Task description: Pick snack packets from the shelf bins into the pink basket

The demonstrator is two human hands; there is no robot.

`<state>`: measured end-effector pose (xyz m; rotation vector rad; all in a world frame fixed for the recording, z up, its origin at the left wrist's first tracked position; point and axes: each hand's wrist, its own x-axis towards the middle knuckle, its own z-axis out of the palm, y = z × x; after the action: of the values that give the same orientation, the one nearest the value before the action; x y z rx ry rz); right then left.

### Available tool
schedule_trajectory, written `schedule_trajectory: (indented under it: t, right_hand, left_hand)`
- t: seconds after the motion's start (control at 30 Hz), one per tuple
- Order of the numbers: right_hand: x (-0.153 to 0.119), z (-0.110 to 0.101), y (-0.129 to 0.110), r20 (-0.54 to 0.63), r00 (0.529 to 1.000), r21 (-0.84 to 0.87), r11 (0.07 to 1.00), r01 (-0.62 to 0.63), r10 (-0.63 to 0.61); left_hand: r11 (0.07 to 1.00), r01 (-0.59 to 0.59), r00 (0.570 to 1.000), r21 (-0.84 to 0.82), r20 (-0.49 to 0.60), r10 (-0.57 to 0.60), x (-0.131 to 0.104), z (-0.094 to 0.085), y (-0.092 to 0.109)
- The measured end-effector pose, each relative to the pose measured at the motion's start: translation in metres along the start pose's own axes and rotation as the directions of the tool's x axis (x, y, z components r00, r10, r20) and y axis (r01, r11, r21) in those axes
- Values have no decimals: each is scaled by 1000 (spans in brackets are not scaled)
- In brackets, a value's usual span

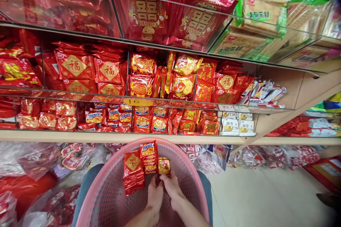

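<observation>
Now, low in the frame's centre, the pink basket (106, 184) holds a red snack stack (133, 173); just right of it, the left hand (155, 193) pinches packets. Beside it, the right hand (173, 188) closes under the gold packet (163, 166).

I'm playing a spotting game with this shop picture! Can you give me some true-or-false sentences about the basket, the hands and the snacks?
1. The round pink plastic basket has small red foil snack packets in it. True.
2. Both hands are inside the basket. True: the left hand and right hand are close together among the packets.
3. The basket is blue. False: it is pink.
4. A small gold foil packet lies by the right hand's fingers. True.
5. The wooden shelves hold only green packets. False: most are red and gold; green-and-cream cracker packs sit top right.
6. A yellow oval tag reads 99. False: it reads 10.
</observation>
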<state>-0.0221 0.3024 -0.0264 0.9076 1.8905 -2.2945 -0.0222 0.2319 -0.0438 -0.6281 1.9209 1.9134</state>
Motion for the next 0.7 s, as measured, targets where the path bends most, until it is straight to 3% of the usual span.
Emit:
schedule_trajectory:
  t: [0.17,0.53,0.63,0.7]
  right_hand:
    - [5,-2,4,-42,999,-2,1000,-23,23]
    - [12,-4,2,6,1000,-34,999,-27,28]
    - [13,-7,5,43,999,-33,999,4,-2]
    - [13,-12,7,59,998,-44,999,13,-10]
  left_hand:
    - [999,-33,999,35,18,33,6,-1,-5]
    - [997,-27,998,68,62,23,9,-5,-3]
    - [994,-1,984,106,175,-18,2,-17,0]
    - [990,-6,953,142,302,-37,-5,-26,6]
